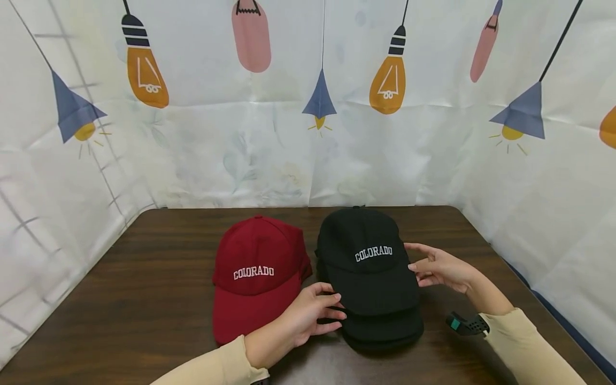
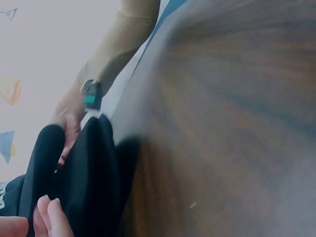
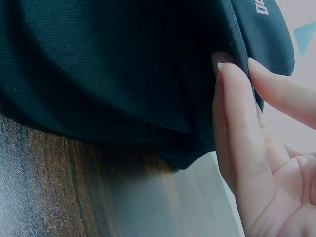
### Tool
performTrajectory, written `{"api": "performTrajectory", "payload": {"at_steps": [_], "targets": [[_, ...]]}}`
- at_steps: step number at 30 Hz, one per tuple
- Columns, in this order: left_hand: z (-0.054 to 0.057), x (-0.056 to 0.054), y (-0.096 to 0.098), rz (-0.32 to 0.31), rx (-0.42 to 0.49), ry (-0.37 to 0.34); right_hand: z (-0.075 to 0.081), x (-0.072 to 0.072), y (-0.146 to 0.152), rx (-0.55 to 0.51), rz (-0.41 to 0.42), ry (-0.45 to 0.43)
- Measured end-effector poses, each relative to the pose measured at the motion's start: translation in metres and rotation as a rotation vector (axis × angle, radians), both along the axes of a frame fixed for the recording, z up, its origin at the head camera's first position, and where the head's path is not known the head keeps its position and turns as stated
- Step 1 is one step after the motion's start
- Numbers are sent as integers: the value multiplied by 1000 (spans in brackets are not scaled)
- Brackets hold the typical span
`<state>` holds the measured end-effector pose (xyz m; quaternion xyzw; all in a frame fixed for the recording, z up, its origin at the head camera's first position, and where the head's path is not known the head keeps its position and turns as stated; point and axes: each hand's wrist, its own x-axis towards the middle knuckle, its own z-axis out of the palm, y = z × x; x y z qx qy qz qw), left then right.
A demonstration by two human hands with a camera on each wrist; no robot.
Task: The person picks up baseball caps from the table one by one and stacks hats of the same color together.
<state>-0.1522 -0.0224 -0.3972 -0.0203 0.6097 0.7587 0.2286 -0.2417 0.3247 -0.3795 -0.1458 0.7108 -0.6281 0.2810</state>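
Near the middle of the table, a black baseball cap with white COLORADO lettering lies on top of other black caps, whose brims show below it. My left hand pinches the left edge of the top cap's brim, thumb above and fingers at the side and underneath. On the opposite side, my right hand pinches the cap's edge between thumb and fingers. In the left wrist view a gap shows between the top brim and the brims below. How many caps lie underneath is hidden.
To the left of the black caps sits a red COLORADO cap, close to my left forearm; more red fabric shows behind its right side. The dark wooden table extends to both sides. A printed white cloth hangs behind it.
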Motion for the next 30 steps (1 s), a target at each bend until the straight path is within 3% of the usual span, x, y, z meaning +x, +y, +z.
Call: {"api": "performTrajectory", "payload": {"at_steps": [7, 30], "targets": [[2, -6, -4, 28, 15, 7, -2, -3, 3, -34, -16, 14], [-6, -2, -6, 39, -26, 28, -17, 0, 3, -69, 9, -41]]}}
